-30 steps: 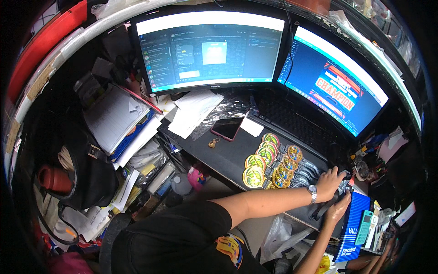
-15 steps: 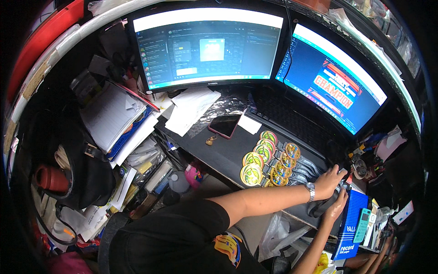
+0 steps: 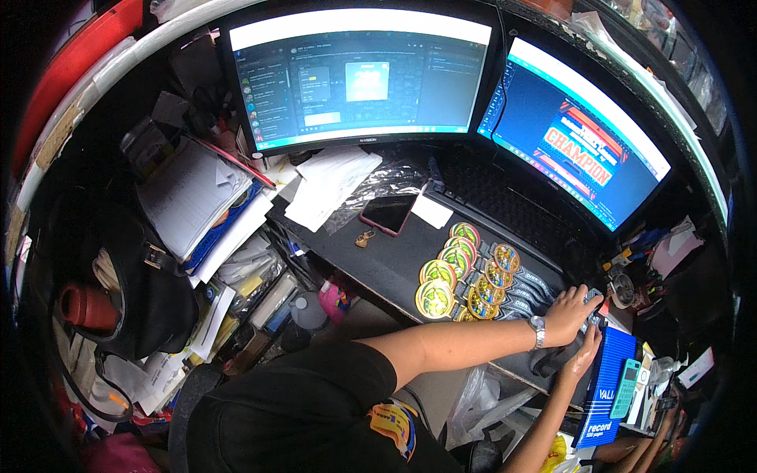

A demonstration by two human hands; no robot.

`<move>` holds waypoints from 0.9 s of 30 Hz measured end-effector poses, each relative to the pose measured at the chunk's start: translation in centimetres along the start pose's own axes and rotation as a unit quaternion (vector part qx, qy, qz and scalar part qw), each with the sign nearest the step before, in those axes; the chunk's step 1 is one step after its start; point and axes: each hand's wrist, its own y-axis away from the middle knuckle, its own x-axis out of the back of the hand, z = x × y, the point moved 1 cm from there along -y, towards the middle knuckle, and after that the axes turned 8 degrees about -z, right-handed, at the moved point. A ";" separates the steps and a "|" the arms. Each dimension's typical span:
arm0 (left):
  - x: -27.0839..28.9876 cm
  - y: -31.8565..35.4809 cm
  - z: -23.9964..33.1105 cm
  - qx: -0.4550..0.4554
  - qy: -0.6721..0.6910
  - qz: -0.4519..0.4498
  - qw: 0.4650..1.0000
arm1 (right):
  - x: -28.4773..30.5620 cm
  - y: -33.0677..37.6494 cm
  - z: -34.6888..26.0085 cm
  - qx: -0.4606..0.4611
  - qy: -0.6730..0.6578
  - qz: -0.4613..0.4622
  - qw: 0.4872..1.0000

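Both hands sit at the desk's right end much as they did a second ago; only the view has shifted a little. The left hand, wristwatch on, lies with fingers spread flat over a small dark object, hard to identify. The right hand, just below, has fingers loosely extended; whether it grips anything I cannot tell. The medals lie left of the fingers, the blue record book just beside the right hand.

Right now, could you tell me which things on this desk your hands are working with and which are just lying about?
In hand:
- left hand on the medal ribbons
- right hand beside them
- gold medals

Lying about:
- smartphone
- loose papers
- blue record book
- teal calculator
- two monitors
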 end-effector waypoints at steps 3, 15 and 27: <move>-0.2 0.0 0.0 0.002 -0.005 -0.004 1.000 | 0.0 0.2 0.3 0.053 0.055 0.009 0.997; -0.6 0.0 -0.1 0.007 -0.036 0.015 0.999 | -0.4 -0.1 1.1 0.019 -0.023 0.020 0.999; -0.7 0.0 0.0 0.015 -0.018 -0.010 1.000 | 0.1 -0.1 -0.3 0.077 -0.033 0.016 0.996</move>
